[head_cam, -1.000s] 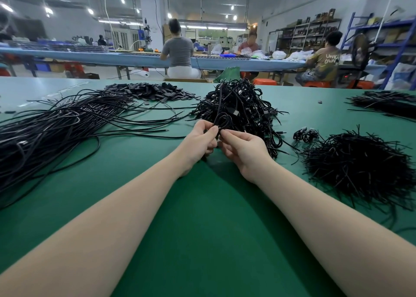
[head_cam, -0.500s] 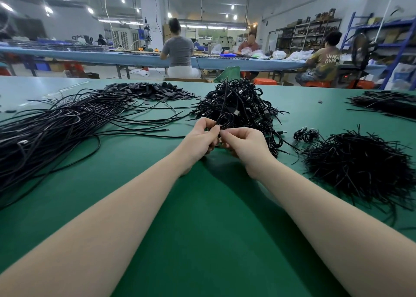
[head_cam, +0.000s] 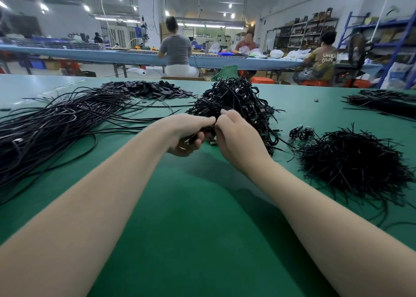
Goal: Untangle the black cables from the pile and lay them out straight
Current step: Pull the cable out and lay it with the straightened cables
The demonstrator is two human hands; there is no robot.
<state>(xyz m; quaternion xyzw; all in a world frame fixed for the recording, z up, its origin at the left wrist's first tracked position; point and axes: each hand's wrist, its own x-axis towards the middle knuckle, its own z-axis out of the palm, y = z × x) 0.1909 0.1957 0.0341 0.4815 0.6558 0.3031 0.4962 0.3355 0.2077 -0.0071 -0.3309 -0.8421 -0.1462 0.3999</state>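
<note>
We hold a small coiled bundle of black cable (head_cam: 203,132) between both hands just in front of the tangled pile (head_cam: 234,101) at the centre of the frame. Our left hand (head_cam: 188,132) curls around the bundle from below, fingers wrapped under it, a metal plug tip showing near the fingers. Our right hand (head_cam: 235,137) pinches the top of the same bundle with thumb and forefinger, the two hands touching at the fingertips. Both hands are lifted slightly above the green table (head_cam: 202,218).

To the left of the frame lies a broad spread of long cables (head_cam: 56,125), laid roughly side by side. At the right sits a bristly heap of short black ties (head_cam: 351,161), with one small coiled cable (head_cam: 300,132) just beside it. Behind the long cables, upper left of centre, is a flat heap of small black pieces (head_cam: 148,89). More cables (head_cam: 387,104) lie at the far right edge.
</note>
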